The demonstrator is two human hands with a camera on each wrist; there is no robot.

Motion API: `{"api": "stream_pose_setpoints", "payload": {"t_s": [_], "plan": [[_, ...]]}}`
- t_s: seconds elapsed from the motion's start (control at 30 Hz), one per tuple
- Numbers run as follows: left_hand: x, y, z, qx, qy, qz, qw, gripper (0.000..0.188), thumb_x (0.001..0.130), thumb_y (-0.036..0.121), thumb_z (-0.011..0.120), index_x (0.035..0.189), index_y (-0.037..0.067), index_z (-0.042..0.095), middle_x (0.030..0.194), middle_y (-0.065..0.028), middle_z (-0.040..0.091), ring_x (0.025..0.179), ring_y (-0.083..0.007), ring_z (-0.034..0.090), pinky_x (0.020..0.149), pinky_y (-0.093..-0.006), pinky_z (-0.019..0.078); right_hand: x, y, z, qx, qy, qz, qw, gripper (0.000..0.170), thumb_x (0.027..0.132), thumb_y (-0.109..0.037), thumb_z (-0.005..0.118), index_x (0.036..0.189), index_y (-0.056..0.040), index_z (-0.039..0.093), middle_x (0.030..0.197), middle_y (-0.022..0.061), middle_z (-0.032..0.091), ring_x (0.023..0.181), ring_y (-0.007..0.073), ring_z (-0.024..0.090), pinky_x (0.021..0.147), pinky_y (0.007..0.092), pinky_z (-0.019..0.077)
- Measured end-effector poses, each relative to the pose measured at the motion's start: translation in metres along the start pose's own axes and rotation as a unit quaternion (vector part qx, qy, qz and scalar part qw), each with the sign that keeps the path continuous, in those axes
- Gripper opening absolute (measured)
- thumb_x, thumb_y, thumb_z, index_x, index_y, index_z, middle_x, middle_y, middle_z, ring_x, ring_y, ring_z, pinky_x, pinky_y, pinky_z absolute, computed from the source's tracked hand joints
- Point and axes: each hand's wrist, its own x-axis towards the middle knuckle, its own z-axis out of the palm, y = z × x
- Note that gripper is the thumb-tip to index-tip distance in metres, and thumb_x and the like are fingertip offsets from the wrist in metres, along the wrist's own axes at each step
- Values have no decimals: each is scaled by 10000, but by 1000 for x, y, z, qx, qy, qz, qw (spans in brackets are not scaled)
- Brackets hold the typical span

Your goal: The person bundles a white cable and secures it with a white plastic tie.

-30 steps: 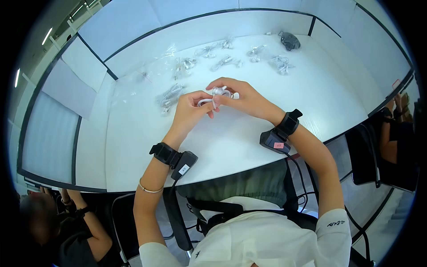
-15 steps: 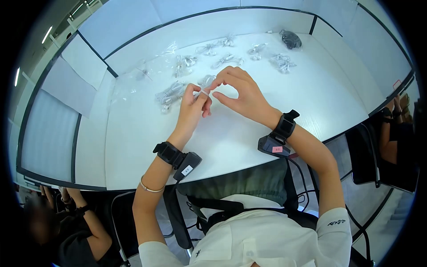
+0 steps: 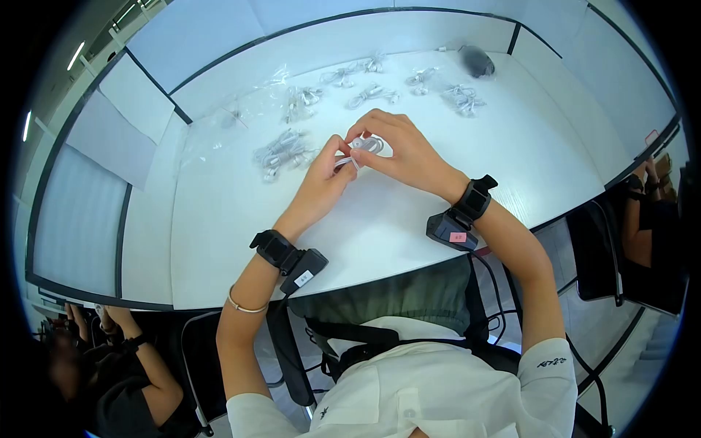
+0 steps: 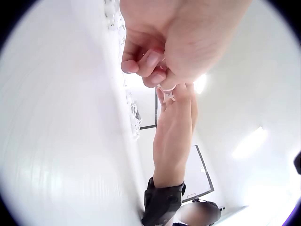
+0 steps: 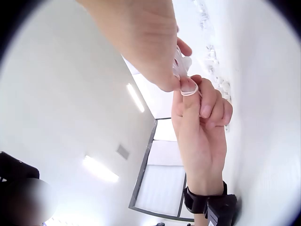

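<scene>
Above the white, smooth-topped counter (image 3: 219,241), a coiled white cable bundle w/ a pale plug-like end (image 3: 373,144) is held up btwn two bare hands, off the surface, approx. centred in front of the seated person's body. By the L hand (image 3: 319,187), the near side of the bundle is pinched, its fingers curled in; the grip is clamped on the cable. Around the L thumb, a thin white loop (image 5: 190,92) is seen in the R wrist view. By the R hand (image 3: 412,159), the far side of the bundle is pinched btwn thumb & fingertips, grip likewise clamped on the cable, w/ an arched gap behind it. The fingertips of both hands are brought close together at the bundle; whether they touch can't be told for sure. Beyond the L hand, a larger heap of white cables (image 3: 281,153) is laid on the counter, & further back several smaller white cable bundles (image 3: 372,95) are spread, w/ thin clear plastic film (image 3: 274,82) near them. At the far R corner, a dark rounded item (image 3: 477,63) is set, its details blurred. On each wrist, a black strapped camera unit (image 3: 452,231) is worn.
</scene>
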Motion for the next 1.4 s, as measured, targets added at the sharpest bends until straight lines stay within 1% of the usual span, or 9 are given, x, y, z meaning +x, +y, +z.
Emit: {"api": "stream_pose_setpoints", "payload": {"t_s": [0.1, 0.2, 0.4, 0.5, 0.57, 0.7, 0.9, 1.17, 1.4], "plan": [[0, 4, 1, 12, -3, 7, 1000, 111, 907, 139, 484, 960, 98, 396, 799, 6, 490, 663, -45, 410, 549, -200, 334, -1, 0, 1, 120, -40, 88, 988, 267, 838, -220, 616, 1052, -63, 585, 991, 66, 589, 883, 194, 567, 870, 322, 408], [0, 0, 0, 4, -7, -4, 1000, 135, 918, 180, 497, 959, 104, 393, 769, 10, 470, 653, -44, 398, 544, -201, 329, -2, 1, 3, 162, -38, 100, 981, 300, 843, -284, 604, 1068, -92, 553, 1036, 73, 574, 951, 237, 546, 872, 376, 389], [2, 3, -1, -98, 45, -39, 993, 201, 949, 277, 471, 957, 96, 385, 662, 20, 408, 548, -49, 316, 504, -206, 298, 2, -6, 3, 38, 60, -7, 997, 359, 822, -262, 638, 1121, -100, 524, 1103, 79, 538, 1020, 253, 511, 891, 366, 383], [2, 7, -2, -99, 64, -35, 992, 205, 953, 289, 467, 962, 103, 381, 660, 25, 394, 548, -46, 314, 504, -207, 305, 5, -12, 7, 15, 154, -38, 987, 322, 782, -208, 673, 1066, -112, 556, 1065, 65, 549, 1013, 252, 508, 878, 356, 384], [2, 8, 2, -105, 96, -35, 989, 237, 951, 298, 482, 944, 91, 367, 660, 16, 403, 540, -45, 306, 493, -205, 294, 4, -12, 4, -10, 135, -48, 990, 268, 758, -177, 685, 1000, -118, 584, 1026, 49, 553, 982, 243, 512, 856, 348, 387], [2, 5, 2, -45, 134, -10, 990, 208, 951, 241, 483, 921, 77, 358, 677, 10, 410, 581, -52, 352, 518, -206, 315, 2, -12, 6, -33, 100, -48, 993, 152, 733, -145, 697, 860, -122, 617, 952, 18, 553, 919, 221, 517, 815, 339, 389], [5, -3, 2, 25, 149, 29, 988, 172, 951, 177, 462, 908, 55, 349, 694, -15, 437, 642, -79, 415, 556, -230, 349, 0, -11, 11, -39, 86, -44, 995, 122, 733, -142, 698, 816, -113, 614, 921, 16, 549, 893, 214, 522, 810, 334, 385], [4, -3, 0, 115, 146, 31, 982, 171, 954, 198, 444, 947, 37, 388, 626, -49, 469, 567, -104, 419, 535, -268, 355, 1, -10, 12, -18, 85, -38, 996, 85, 751, -107, 660, 815, -98, 604, 905, 27, 554, 861, 210, 530, 785, 326, 394], [3, -5, 4, 160, 107, 88, 977, 158, 933, 159, 471, 964, 18, 407, 770, -124, 581, 620, -208, 526, 594, -318, 408, 7, -8, 7, -3, 165, -11, 986, 134, 791, -130, 610, 920, -96, 603, 858, 37, 585, 836, 205, 553, 786, 326, 397]]}}
